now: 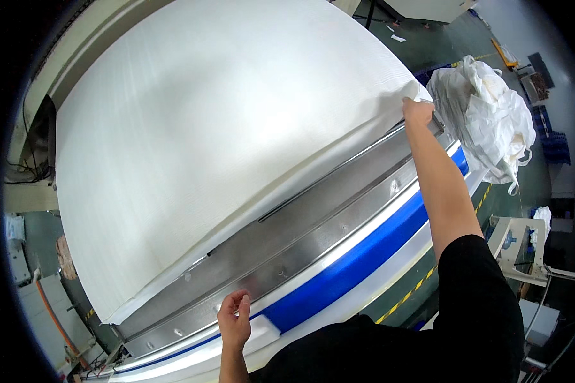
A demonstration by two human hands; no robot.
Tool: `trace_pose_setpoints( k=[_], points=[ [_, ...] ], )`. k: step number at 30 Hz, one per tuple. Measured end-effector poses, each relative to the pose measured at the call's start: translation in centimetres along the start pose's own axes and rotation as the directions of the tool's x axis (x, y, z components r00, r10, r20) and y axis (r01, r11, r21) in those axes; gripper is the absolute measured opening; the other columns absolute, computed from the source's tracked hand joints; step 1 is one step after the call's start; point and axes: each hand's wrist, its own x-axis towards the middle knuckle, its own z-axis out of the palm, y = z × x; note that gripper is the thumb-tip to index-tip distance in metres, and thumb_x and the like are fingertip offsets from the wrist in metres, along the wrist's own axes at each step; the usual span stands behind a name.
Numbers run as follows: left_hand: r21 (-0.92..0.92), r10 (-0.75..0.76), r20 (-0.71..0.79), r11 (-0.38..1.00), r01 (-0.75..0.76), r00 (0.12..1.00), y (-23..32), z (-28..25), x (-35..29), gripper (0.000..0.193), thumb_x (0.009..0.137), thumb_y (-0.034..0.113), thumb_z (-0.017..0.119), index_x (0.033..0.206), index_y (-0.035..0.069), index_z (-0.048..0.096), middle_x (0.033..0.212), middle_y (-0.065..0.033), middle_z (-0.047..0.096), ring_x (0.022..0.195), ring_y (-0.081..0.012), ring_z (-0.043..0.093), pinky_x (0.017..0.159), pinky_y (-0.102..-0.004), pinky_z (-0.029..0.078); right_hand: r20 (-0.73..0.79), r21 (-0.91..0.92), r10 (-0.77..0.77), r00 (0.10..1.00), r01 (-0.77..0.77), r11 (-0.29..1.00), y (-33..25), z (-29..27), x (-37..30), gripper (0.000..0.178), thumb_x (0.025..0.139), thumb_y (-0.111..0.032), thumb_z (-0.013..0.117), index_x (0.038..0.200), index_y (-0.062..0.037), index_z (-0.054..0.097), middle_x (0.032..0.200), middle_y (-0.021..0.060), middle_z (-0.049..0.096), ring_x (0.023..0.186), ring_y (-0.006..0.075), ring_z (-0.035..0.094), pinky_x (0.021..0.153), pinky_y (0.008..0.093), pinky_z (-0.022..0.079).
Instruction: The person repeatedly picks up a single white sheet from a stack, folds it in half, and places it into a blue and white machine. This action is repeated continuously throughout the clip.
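A broad white fabric sheet [223, 121] spreads over the machine and ends in a loose edge along a grey metal bed [313, 223]. My right arm reaches far out to the right, and my right hand [418, 112] is closed on the sheet's edge near its far right corner. Closer to me, my left hand [234, 317] hovers over the front rim of the metal bed, holding nothing. Its fingers are loosely bent, with the thumb apart from them. A thin dark rod [294, 199] shows along the bed beside the sheet's edge.
Blue padding [345, 274] with white bands runs along the machine's front. A bulky white woven sack [482, 118] stands on the green floor at right. A pale metal frame [516, 246] is at lower right, and an orange hose [56, 319] at lower left.
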Motion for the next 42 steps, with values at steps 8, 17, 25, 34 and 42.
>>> trace_pose_setpoints(
  k=[8,17,25,34,42],
  points=[
    [-0.06,-0.039,-0.027,0.997,0.037,0.999,-2.2,-0.9,0.4,0.02,0.094,0.015,0.06,0.106,0.0,0.064,0.093,-0.0071,0.068,0.086,-0.0129,0.062,0.077,-0.0254,0.048,0.107,0.538,0.38,0.919,-0.375,0.755,11.5,-4.8,1.8,0.014,0.068,-0.011,0.063,0.065,0.0016,0.058,0.072,0.0129,0.064,0.061,0.0243,0.061,0.055,0.0382,0.048],
    [0.033,0.035,-0.002,0.999,-0.035,0.999,0.0,0.2,-0.5,0.021,0.093,0.018,0.061,0.107,0.004,0.066,0.094,-0.0075,0.069,0.087,-0.0137,0.064,0.076,-0.0279,0.05,0.731,0.652,-0.278,0.623,-0.517,0.555,8.6,-12.8,-18.5,0.051,0.103,-0.043,0.033,0.14,-0.0084,0.045,0.124,0.0112,0.06,0.1,0.0181,0.06,0.085,0.0304,0.046],
    [-0.095,0.152,0.047,0.984,-0.148,0.987,0.8,-0.4,-3.0,0.022,0.093,0.019,0.061,0.109,0.004,0.065,0.096,-0.0082,0.068,0.087,-0.0149,0.064,0.076,-0.0285,0.051,0.7,0.713,-0.702,0.133,-0.172,0.679,1.1,-17.1,-33.5,0.045,0.102,-0.023,0.043,0.144,-0.0059,0.041,0.139,0.0104,0.051,0.123,0.021,0.05,0.106,0.0344,0.035],
    [-0.653,0.104,-0.075,0.746,-0.128,0.992,2.2,-4.4,-4.6,0.032,0.096,0.019,0.06,0.121,-0.001,0.057,0.107,-0.0072,0.065,0.097,-0.0137,0.061,0.085,-0.0272,0.049,0.628,0.718,-0.693,-0.353,-0.079,0.692,-3.8,-19.2,-49.2,0.055,0.093,-0.013,0.053,0.145,-0.0083,0.039,0.154,0.0146,0.032,0.142,0.0283,0.031,0.113,0.039,0.028],
    [-0.665,-0.071,-0.232,0.739,-0.105,0.97,-0.5,-12.5,-6.5,0.042,0.096,0.023,0.061,0.129,0.0,0.05,0.107,-0.0102,0.066,0.101,-0.0134,0.061,0.085,-0.0287,0.05,0.441,0.893,-0.744,-0.503,0.159,0.422,-5.7,-17.8,-59.9,0.066,0.082,-0.009,0.065,0.143,-0.0091,0.04,0.154,0.023,0.023,0.14,0.0408,0.029,0.112,0.0468,0.028]
  ],
)
